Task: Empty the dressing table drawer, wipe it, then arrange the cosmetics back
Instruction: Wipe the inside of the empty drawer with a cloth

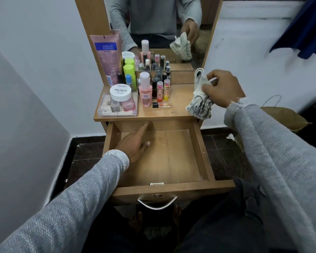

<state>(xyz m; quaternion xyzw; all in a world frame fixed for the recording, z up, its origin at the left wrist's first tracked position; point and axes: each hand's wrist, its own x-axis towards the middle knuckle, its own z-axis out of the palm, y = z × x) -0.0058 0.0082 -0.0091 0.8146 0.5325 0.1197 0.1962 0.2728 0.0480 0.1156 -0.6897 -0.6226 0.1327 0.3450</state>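
The wooden drawer [204, 152] is pulled out and holds nothing. My left hand [135, 143] reaches into its back left part with the index finger stretched toward the back wall. My right hand [224, 88] grips a crumpled white and grey cloth [200, 101] above the right end of the tabletop [179, 99]. The cosmetics stand on the tabletop: a pink bottle [145, 90], a white nail polish remover jar [120, 92] on a clear box [117, 108], green bottles [129, 73], small tubes [163, 89] and a pink carton [108, 57].
A mirror [162, 24] behind the tabletop reflects me and the cloth. White walls close in on both sides. A brown paper bag [285, 115] sits on the dark floor at the right, with blue fabric [306, 30] hanging above.
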